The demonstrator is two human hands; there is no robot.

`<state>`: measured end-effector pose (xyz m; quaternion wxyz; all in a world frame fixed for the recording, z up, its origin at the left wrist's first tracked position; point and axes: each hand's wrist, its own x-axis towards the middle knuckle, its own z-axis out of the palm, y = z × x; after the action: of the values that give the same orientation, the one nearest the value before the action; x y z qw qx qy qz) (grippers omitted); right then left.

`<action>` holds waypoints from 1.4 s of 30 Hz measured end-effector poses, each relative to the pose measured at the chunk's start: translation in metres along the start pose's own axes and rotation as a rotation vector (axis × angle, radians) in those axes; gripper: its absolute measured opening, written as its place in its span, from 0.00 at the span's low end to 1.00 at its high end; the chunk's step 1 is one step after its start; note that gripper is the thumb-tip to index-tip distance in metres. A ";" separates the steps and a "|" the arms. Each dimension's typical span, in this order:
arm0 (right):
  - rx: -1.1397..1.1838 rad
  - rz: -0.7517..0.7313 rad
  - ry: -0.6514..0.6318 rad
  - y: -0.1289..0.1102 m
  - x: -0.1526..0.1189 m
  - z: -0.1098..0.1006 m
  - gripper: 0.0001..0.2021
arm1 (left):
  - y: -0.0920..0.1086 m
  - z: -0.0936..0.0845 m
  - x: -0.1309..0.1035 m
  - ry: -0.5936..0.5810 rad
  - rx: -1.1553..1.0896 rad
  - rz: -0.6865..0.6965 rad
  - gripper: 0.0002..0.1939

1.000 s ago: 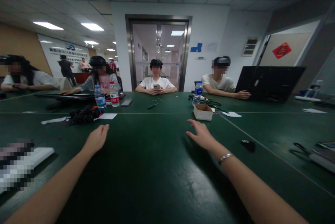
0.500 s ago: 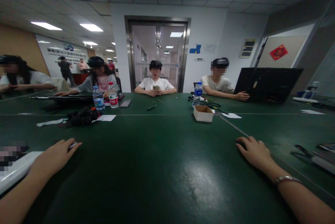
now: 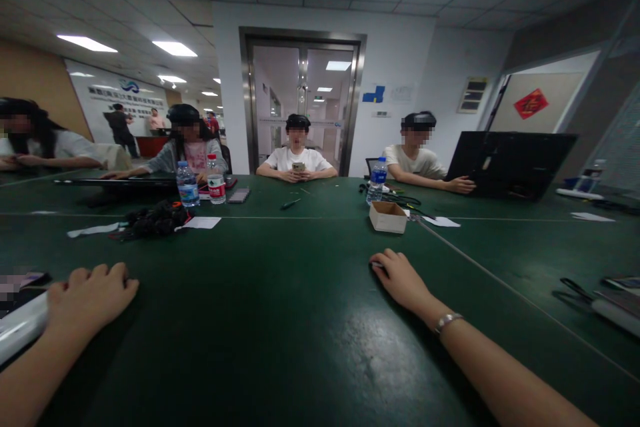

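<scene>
My left hand (image 3: 95,297) is low over the green table (image 3: 240,294) at the left, its fingers curled together around something small and mostly hidden, beside a white rounded object (image 3: 23,326). Towards the middle right, my right hand (image 3: 397,274) has its fingers curled, with a small light-coloured thing showing at the fingertips, too small to name. The open white box (image 3: 388,218) stands just beyond my right hand. A bracelet circles my right wrist.
Bottles (image 3: 188,184) and a dark tangled bundle (image 3: 157,219) are at the back left. A blue-labelled bottle (image 3: 377,182), cables and a black monitor (image 3: 513,164) stand at the back right. A screwdriver (image 3: 290,204) lies mid-table. Several people sit around the table.
My right hand has moved left across the table, to in front of the white box. My left hand has shifted slightly left and turned, and its small object is now mostly hidden.
</scene>
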<state>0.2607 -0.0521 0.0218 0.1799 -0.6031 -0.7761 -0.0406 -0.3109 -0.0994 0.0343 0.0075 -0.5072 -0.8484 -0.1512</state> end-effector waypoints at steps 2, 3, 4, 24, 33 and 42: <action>0.010 -0.048 0.012 -0.030 0.014 0.011 0.14 | 0.005 -0.004 -0.004 -0.015 0.188 0.008 0.19; 0.017 -0.070 0.008 -0.045 0.020 0.016 0.14 | 0.009 -0.006 -0.006 -0.021 0.280 0.008 0.20; 0.030 -0.091 0.005 -0.060 0.026 0.022 0.14 | 0.012 -0.008 -0.009 -0.038 0.323 0.002 0.20; 0.186 -0.232 -0.115 -0.129 0.048 0.040 0.16 | 0.159 0.042 -0.045 0.042 -0.005 0.845 0.19; 0.080 -0.132 -0.041 -0.117 0.053 0.054 0.13 | 0.284 0.085 -0.061 -0.347 -0.595 0.771 0.20; 0.137 -0.124 -0.035 -0.116 0.053 0.053 0.18 | 0.282 0.098 -0.058 -0.330 -0.772 0.712 0.17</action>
<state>0.1274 -0.0197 0.0080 0.2043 -0.5407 -0.8159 0.0118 -0.0252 0.0005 0.0010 -0.2615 -0.7458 -0.4973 -0.3579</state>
